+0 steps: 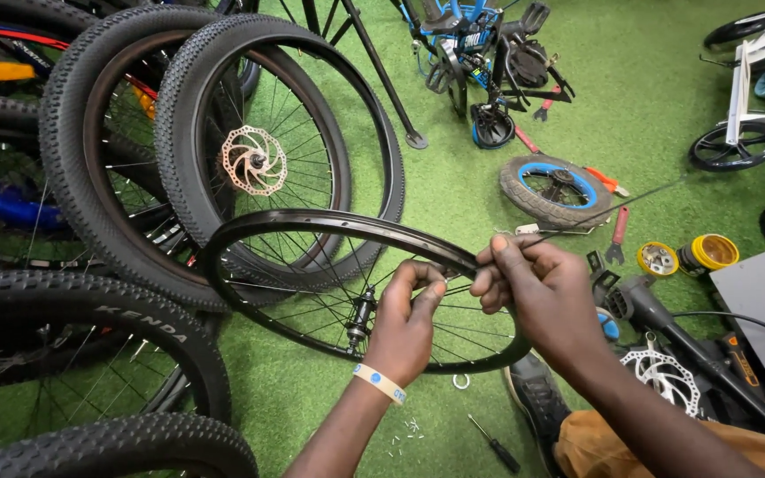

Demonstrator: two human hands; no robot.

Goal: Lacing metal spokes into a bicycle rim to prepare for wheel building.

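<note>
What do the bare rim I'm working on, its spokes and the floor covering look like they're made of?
Bare rim: likely metal, aluminium perhaps, with a glossy black finish; light glints along its edge. Spokes: thin straight wire, apparently steel, mostly dark with a slight sheen. Floor covering: looks like synthetic turf, matte green with short fibres.

- Our left hand (407,320) rises from the lower middle, forearm bare, a pale band at the wrist, its fingers (427,273) curled and pinched shut.
- Our right hand (537,288) comes in from the lower right, knuckles up, fingers bunched tight just beside the left.
</note>
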